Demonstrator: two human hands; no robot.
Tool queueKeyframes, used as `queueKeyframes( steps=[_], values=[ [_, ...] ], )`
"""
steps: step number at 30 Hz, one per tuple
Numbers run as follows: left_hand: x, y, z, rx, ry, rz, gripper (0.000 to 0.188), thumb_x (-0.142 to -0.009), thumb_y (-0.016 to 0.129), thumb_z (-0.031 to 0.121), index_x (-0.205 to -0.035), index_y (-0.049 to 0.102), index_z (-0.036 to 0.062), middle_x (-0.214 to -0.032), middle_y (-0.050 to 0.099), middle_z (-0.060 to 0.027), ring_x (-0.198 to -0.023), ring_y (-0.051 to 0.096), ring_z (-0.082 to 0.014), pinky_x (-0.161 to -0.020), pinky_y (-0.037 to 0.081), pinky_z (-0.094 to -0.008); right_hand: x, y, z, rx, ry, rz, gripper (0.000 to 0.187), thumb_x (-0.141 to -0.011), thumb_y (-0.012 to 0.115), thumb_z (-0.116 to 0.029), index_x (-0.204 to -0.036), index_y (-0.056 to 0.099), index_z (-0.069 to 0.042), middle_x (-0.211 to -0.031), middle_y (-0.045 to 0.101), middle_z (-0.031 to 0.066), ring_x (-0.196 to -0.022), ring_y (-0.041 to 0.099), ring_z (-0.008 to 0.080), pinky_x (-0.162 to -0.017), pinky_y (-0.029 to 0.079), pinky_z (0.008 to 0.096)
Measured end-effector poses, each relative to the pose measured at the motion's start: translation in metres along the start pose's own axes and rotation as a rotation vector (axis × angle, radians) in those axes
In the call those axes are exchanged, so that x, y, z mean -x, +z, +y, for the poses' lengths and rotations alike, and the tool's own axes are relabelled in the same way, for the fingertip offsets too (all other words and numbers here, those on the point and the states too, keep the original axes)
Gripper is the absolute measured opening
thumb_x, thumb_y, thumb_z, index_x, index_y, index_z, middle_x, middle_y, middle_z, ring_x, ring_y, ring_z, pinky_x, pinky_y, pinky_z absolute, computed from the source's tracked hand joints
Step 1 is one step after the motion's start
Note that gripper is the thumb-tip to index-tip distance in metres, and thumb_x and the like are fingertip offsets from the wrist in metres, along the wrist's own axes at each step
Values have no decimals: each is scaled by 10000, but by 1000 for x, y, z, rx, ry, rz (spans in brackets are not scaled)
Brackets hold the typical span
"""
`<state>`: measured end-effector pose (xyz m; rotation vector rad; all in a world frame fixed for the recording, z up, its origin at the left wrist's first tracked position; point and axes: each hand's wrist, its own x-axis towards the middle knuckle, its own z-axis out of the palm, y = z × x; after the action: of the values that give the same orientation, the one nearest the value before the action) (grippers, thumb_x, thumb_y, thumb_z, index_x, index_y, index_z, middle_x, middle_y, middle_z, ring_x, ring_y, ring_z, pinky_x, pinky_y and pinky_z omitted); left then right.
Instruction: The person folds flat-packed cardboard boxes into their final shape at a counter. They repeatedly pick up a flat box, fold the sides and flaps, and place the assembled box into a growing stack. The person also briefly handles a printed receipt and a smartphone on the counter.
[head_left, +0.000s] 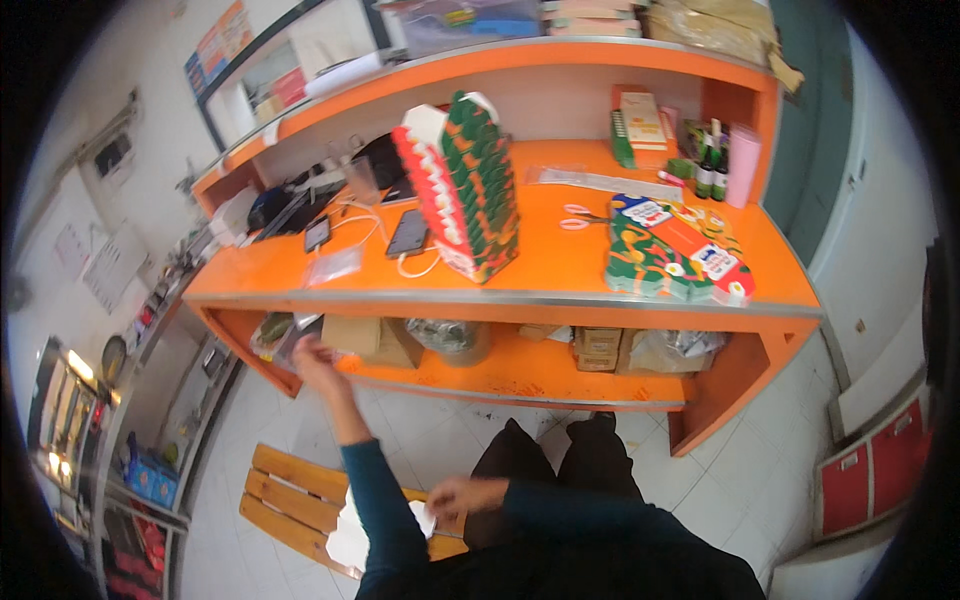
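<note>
Left hand: the left hand is reaching out toward the lower shelf of the orange counter; it is blurred, the fingers are looking loosely spread, and whether it is gripping anything cannot be told.
Nearest to the left hand: a cardboard box is sitting just to its right on the lower shelf, and a crumpled clear bag is lying just to its left.
Right hand: the right hand is resting low by the lap, fingers curling narrowly around a piece of white paper.
Below the right hand: a wooden slatted bench is standing on the tiled floor, with a white bag lying on it.
Above the left hand: on the counter top a tall stack of red, green and white cartons is standing, well apart from both hands.
Far right of both hands: flat printed cartons are lying on the counter, scissors beside them.
</note>
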<state>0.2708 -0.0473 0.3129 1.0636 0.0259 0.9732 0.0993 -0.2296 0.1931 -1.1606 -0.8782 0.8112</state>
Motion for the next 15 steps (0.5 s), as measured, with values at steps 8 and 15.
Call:
queueKeyframes(
  steps=[8,15],
  values=[
    [304,54,120,-269,202,-1364,233,-842,414,243,-737,438,37,-684,469,-135,-670,496,-303,-603,412,-402,54,-275,66,158,247,726,158,-800,477,-153,-880,555,-41,-763,554,53,-597,494,143,-519,419,267],
    [304,-12,113,402,-708,-1476,317,-899,312,294,-711,409,58,-641,409,-18,-625,433,-125,-605,377,-274,86,-323,-16,-525,-113,1831,186,-853,381,-141,-906,489,0,-696,510,90,-567,494,186,-509,419,245]
  ],
)
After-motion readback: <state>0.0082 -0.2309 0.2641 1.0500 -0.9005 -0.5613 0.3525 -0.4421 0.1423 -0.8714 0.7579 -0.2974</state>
